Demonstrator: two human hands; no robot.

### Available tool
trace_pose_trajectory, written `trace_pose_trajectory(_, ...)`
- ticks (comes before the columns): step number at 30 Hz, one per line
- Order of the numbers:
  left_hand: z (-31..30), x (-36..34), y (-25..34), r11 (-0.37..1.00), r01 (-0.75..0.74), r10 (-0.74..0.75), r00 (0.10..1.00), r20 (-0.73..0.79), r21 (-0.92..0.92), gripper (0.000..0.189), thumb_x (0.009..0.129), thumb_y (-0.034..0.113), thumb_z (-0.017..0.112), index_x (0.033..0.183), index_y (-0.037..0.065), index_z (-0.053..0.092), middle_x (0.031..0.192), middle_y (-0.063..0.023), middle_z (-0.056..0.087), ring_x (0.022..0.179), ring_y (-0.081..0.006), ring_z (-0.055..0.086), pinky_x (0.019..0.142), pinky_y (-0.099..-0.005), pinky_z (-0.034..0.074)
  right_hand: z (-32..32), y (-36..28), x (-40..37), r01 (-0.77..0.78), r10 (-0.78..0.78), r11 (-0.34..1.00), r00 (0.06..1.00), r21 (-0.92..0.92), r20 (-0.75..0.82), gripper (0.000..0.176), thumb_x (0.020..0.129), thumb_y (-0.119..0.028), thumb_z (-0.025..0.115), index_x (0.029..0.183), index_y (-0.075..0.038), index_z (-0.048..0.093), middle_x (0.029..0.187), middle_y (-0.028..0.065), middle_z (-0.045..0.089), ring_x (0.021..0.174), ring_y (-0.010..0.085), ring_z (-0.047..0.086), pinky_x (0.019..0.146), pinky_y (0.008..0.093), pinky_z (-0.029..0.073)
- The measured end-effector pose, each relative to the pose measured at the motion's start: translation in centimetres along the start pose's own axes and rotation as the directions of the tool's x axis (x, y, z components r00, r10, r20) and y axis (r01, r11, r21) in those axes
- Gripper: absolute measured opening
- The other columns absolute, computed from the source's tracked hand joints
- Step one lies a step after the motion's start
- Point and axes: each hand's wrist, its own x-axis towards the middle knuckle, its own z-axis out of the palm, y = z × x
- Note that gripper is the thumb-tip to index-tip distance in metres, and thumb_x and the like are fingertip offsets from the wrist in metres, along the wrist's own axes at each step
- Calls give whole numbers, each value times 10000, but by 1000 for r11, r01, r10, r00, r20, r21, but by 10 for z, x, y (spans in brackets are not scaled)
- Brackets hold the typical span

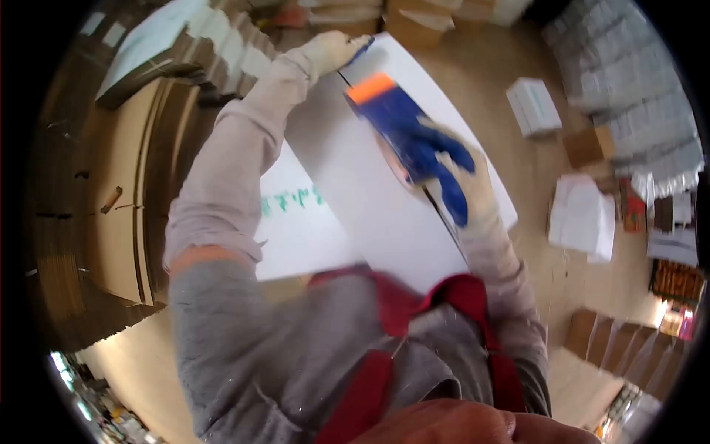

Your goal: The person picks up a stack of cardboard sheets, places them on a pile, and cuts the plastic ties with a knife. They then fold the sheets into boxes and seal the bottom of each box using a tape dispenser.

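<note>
The white sheet [370, 207] was gripped by the left hand [329, 50], the blue tool [386, 111] clasped in the right hand [452, 177]; the green lettering [292, 200] was blurred beyond reading.

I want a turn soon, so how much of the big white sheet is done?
Done so far: a dark line already runs down the white sheet, though the blur hides whether it is a cut. In hand: the left hand holds the far end, and the right hand presses a blue tool with an orange tip on the line. Left: probably the stretch the tool has not covered.
</note>
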Motion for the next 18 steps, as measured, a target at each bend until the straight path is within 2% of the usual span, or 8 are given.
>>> trace_pose_trajectory(4, 19, -10, 21, 990, 114, -101, 985, -140, 84, 612, 860, 572, 348, 1138, 76, 574, 1143, -199, 562, 1070, -351, 529, 928, -418, 395, -39, -4, -122, 178, -241, 881, 966, -439, -91, 287, 859, -148, 528, 1057, 55, 570, 1108, 178, 571, 1056, 240, 525, 883, 328, 421)
trace_pose_trajectory(5, 17, -9, 9, 995, 84, -78, 992, -96, 59, 637, 847, 604, 348, 1163, 93, 559, 1170, -200, 546, 1091, -350, 515, 933, -422, 391, -50, -21, -154, -102, 94, 994, 981, -43, -170, 296, 836, -177, 578, 1009, 62, 588, 1088, 184, 571, 1022, 254, 544, 859, 347, 440)
trace_pose_trajectory(9, 23, -10, -5, 988, 113, -82, 959, -272, 101, 618, 849, 592, 371, 1220, 120, 514, 1213, -190, 520, 1129, -351, 481, 956, -396, 373, -74, -3, -288, -254, 252, 966, 907, 39, -336, 274, 783, -117, 595, 994, 57, 604, 1004, 131, 605, 913, 205, 580, 807, 311, 462)
trace_pose_trajectory(11, 23, -20, 9, 977, 137, -74, 936, -344, 163, 626, 838, 605, 378, 1215, 126, 520, 1209, -179, 527, 1129, -354, 480, 957, -398, 374, -50, 4, -292, -218, -9, 640, 957, -737, -291, 262, 786, -96, 575, 999, 54, 606, 966, 132, 617, 876, 208, 597, 780, 295, 467)
trace_pose_trajectory(14, 17, -14, 11, 918, 320, -256, 929, -269, 234, 661, 804, 635, 410, 1207, 124, 529, 1190, -169, 544, 1121, -345, 491, 942, -400, 380, -40, 30, -252, -251, 59, 857, 915, -450, -399, 241, 771, -65, 598, 991, 32, 615, 972, 159, 618, 893, 246, 599, 769, 305, 466)
trace_pose_trajectory(16, 13, 1, 22, 944, 227, -152, 944, -293, 239, 645, 808, 618, 425, 1195, 113, 536, 1167, -170, 558, 1100, -342, 507, 926, -391, 391, -46, 73, -250, -104, 144, 989, 846, 104, -514, 222, 764, -32, 600, 981, 6, 622, 971, 176, 614, 903, 272, 596, 776, 319, 465)
trace_pose_trajectory(17, 10, 6, 31, 963, 125, -50, 953, -298, 237, 630, 812, 601, 439, 1183, 102, 543, 1145, -171, 572, 1079, -338, 522, 909, -382, 402, -47, 81, -253, -87, 132, 990, 848, 111, -514, 222, 764, -32, 600, 981, 6, 622, 971, 176, 614, 903, 272, 596, 776, 319, 465)
trace_pose_trajectory(18, -3, 10, 57, 988, -75, 112, 949, -295, 132, 605, 814, 568, 471, 1165, 81, 548, 1116, -172, 586, 1057, -330, 538, 888, -373, 413, -53, 88, -251, -53, -79, 957, 898, -284, -434, 238, 768, -25, 602, 1004, 7, 615, 1002, 172, 607, 903, 259, 598, 781, 316, 467)
